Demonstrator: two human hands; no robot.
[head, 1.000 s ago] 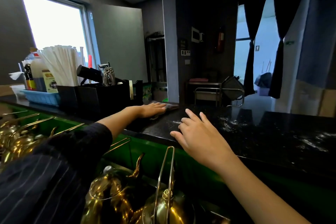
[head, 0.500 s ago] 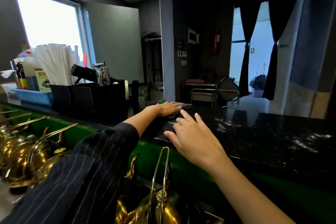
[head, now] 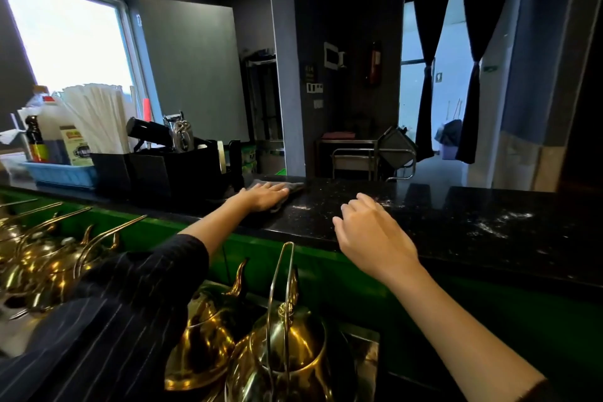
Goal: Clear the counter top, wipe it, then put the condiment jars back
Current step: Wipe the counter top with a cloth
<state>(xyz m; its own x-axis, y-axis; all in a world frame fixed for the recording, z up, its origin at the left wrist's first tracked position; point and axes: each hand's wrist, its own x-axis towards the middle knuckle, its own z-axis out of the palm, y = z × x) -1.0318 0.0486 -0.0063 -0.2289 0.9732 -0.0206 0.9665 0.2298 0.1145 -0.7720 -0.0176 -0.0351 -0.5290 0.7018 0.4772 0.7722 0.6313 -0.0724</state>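
My left hand (head: pixel 266 194) lies flat, palm down, on a grey cloth (head: pixel 295 187) at the far side of the black speckled counter top (head: pixel 456 222). My right hand (head: pixel 372 232) hovers over the counter's near edge, fingers slightly curled and apart, holding nothing. White streaks and specks show on the counter to the right of both hands. Condiment bottles (head: pixel 36 143) stand in a light blue tray (head: pixel 62 174) at the far left of the counter.
A black organizer (head: pixel 169 170) with white straws (head: pixel 98 117) and utensils stands just left of the cloth. Below the counter, brass teapots (head: pixel 284 346) with tall handles sit in front of a green panel (head: pixel 326 274). A metal trolley (head: pixel 372 157) stands beyond the counter.
My left hand has slid the cloth further out along the counter's far side. My right hand has lifted off the counter edge and its fingers have curled.
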